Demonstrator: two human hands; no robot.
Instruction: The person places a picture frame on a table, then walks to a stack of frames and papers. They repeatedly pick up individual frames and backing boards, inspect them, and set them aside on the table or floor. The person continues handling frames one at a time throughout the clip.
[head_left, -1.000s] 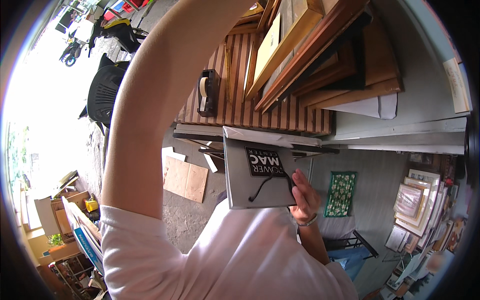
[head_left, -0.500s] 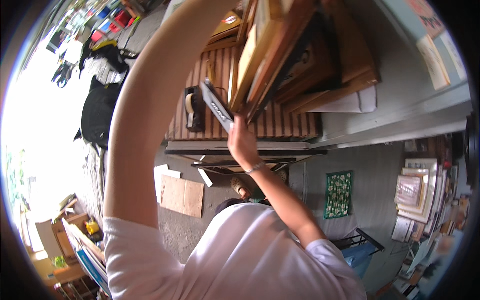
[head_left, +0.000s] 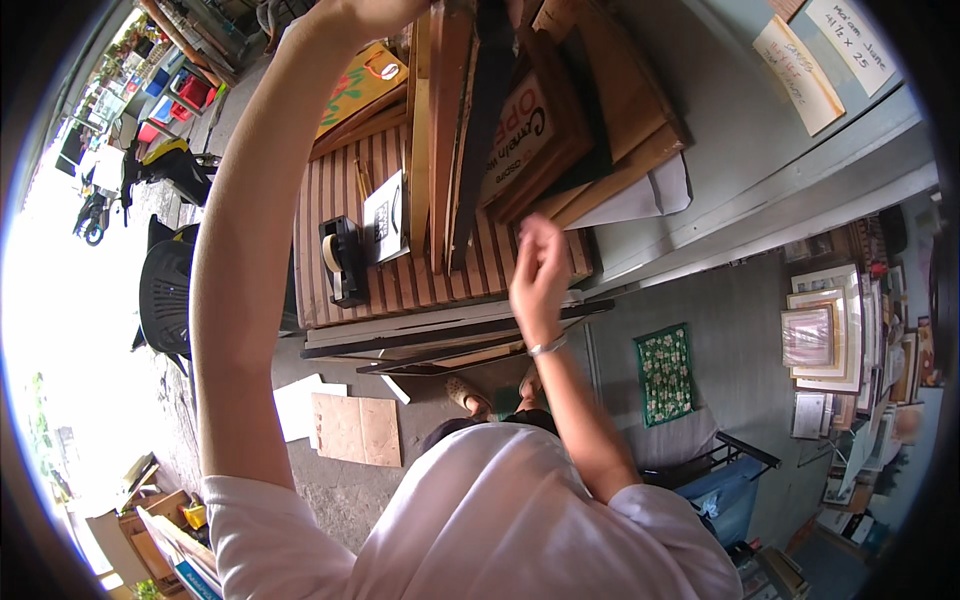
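Observation:
At the top edge, my left hand (head_left: 385, 12) reaches over a bundle of upright wooden picture frames (head_left: 447, 150); its fingers are mostly cut off, but it appears closed around their upper part. My right hand (head_left: 540, 270) hovers by the lower corners of the frames, fingers loosely bent and slightly blurred, with nothing in it. To its right lean more frames, among them a brown-framed sign (head_left: 525, 140) with lettering. A white card with black print (head_left: 385, 220) lies on the slatted wooden table (head_left: 390, 290), left of the bundle and beside a black tape dispenser (head_left: 343, 262).
A yellow painted picture (head_left: 365, 85) lies at the table's far left. Framed pieces lean against the table's front. Cardboard (head_left: 355, 428) and a green patterned mat (head_left: 664, 375) lie on the floor. A black plastic chair (head_left: 165, 290) stands left; stacked frames (head_left: 825, 335) stand right.
My right hand has let go of the white card, now on the table, and moved right. The frame bundle stands more upright and left in view. The whole view has shifted.

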